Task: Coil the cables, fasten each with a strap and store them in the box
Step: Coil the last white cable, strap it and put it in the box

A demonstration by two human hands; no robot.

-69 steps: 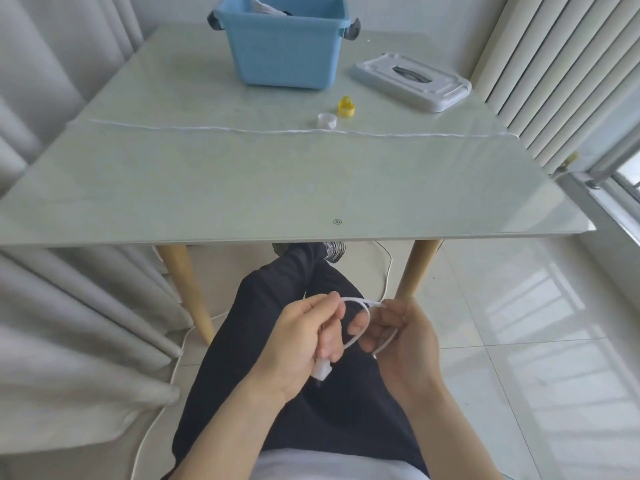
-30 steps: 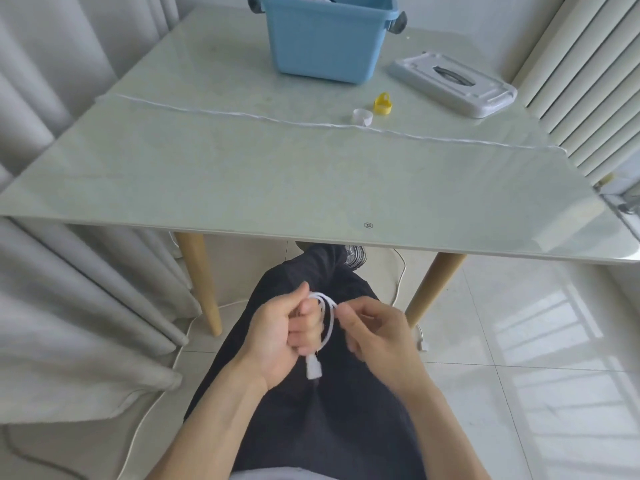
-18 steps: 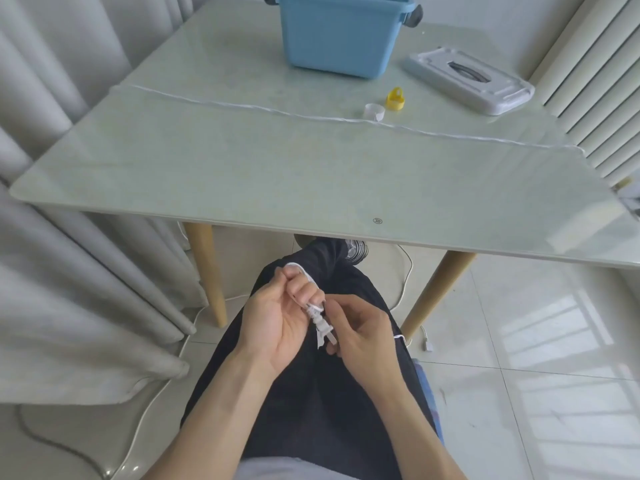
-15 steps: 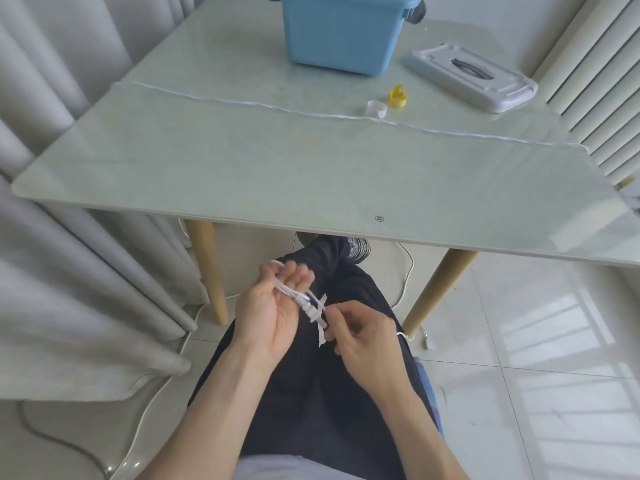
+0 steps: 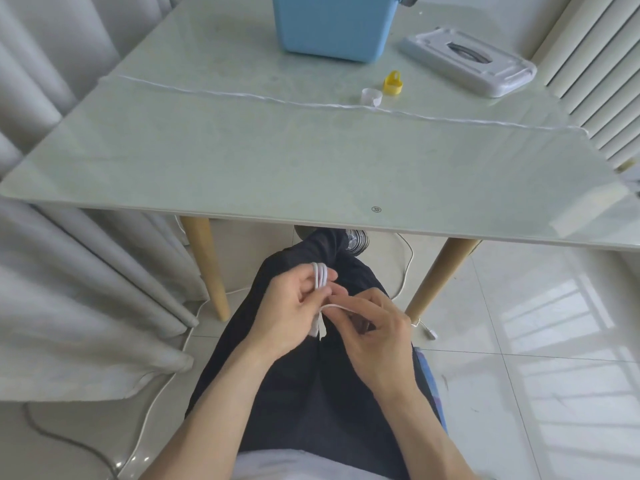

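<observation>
Thin white cable folded into a small flat coil (image 5: 319, 276), about three loops side by side, connector end hanging out the bottom at 6 o'clock; held over the lap in dark trousers, below the near table edge. Left hand (image 5: 292, 311) grips the coil, thumb and fingers curled round it, loops poking out at 12 o'clock of the fist. Right hand (image 5: 372, 332) sits at 3 o'clock of the coil, touching it, fingertips pinching a thin white strand (image 5: 337, 307) that runs across to the coil's middle; cannot tell if that is a strap or the cable tail. Second long thin white cable (image 5: 311, 102) lies straight across the pale green glass table (image 5: 242, 161) from 9 to 3 o'clock. One blue plastic box (image 5: 332, 26) at 12 o'clock on the table, one white rectangular lid (image 5: 467, 60) at 2 o'clock beside it. Two small strap rolls near the stretched cable: one white (image 5: 371, 96) touching it, one yellow (image 5: 393, 85) just behind. One more white cord (image 5: 408, 263) on the tiled floor under the table
</observation>
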